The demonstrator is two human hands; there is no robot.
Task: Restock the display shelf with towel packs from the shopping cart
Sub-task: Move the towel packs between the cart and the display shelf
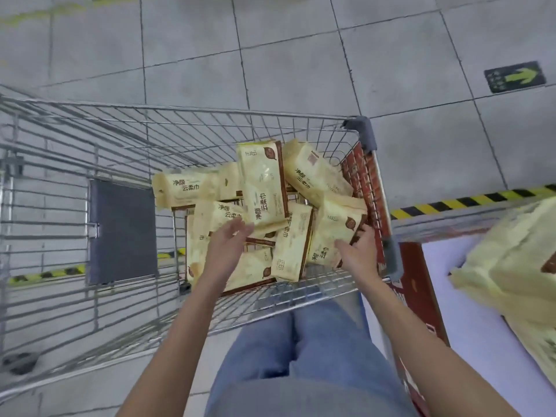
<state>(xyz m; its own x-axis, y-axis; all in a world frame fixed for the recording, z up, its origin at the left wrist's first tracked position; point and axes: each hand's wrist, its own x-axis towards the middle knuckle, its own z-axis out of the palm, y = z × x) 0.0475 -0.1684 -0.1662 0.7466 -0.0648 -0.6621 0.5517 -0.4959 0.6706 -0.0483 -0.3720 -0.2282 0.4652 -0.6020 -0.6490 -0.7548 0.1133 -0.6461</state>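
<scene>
Bare forearms, blue jeans.

Both arms uncovered from elbow to wrist, with no sleeve edge in view. Left hand bare and slightly motion-blurred around the fingers; right hand bare too, sharper in outline. Nothing worn at either wrist or on any visible finger. Below the arms, jeans in a faded mid-blue denim, two legs side by side with a dark seam-like gap between them at the top, the cloth smooth, unpatterned, slightly paler over the thighs.
</scene>
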